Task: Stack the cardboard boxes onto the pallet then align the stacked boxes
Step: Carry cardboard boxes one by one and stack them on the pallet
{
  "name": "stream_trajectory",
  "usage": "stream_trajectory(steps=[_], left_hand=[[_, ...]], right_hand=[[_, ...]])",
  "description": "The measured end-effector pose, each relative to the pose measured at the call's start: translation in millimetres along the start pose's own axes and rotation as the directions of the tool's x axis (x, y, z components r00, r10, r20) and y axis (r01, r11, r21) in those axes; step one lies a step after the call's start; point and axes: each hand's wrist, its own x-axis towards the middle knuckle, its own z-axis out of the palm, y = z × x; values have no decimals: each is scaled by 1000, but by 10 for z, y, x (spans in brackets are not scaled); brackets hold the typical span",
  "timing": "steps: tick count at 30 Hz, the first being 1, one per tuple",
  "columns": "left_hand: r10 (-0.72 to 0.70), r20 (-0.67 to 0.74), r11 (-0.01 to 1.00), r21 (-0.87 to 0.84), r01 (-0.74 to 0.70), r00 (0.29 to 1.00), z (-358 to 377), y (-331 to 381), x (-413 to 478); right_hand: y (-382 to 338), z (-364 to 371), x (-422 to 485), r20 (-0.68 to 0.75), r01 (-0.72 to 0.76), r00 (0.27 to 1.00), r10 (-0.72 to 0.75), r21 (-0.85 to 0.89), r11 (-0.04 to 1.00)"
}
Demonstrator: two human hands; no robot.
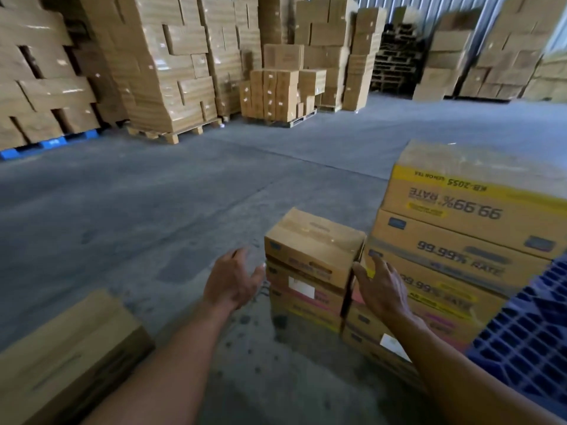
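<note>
A short stack of three small cardboard boxes stands on the concrete floor; its top box point(314, 246) is brown with dark print. Just right of it rises a taller stack of printed boxes point(466, 228), the uppermost with a yellow band. My left hand point(234, 279) hovers open a little left of the short stack, palm facing it. Between the two stacks, my right hand point(380, 289) is open by the short stack's right side. Neither hand holds anything. A blue plastic pallet point(527, 338) lies at the lower right.
Another cardboard box point(67, 354) sits at the lower left near my left arm. Tall pallet loads of brown boxes point(159, 65) line the back, with a low load point(282, 93) in the middle and stacked wooden pallets point(395, 56) behind. Grey concrete floor point(153, 204) stretches between.
</note>
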Motion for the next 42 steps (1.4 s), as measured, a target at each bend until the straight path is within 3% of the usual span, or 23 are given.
stream_trajectory(steps=[5,11,16,20,25,32,36,42], left_hand=[[28,19,1000,-10,-28,999,560,-34,1055],[84,143,996,-31,-80,986,1629,-342,2714],[-35,283,999,-6,38,958,2704,-901,3976],[-77,341,997,28,72,937,3462,-1402,4697],[-105,354,994,23,103,929,4217,-1896,5183],[-125,329,989,-33,143,936,4674,-2220,5617],[-153,412,969,-117,219,898,4754,-2349,5765],[-184,516,850,-343,399,837,4643,-2334,5897]], right_hand=[[161,455,898,-23,-30,999,32,67,997],[548,1410,2205,-42,-204,977,208,79,976],[1250,2600,3197,54,-479,878,476,78,875],[1588,3184,3650,30,-635,772,635,88,767],[2005,3695,4015,17,-704,708,706,96,703],[2294,3821,4205,-12,-795,590,808,169,583],[2299,3814,4200,9,-755,612,791,305,581],[2173,3770,4237,35,-692,625,780,488,532]])
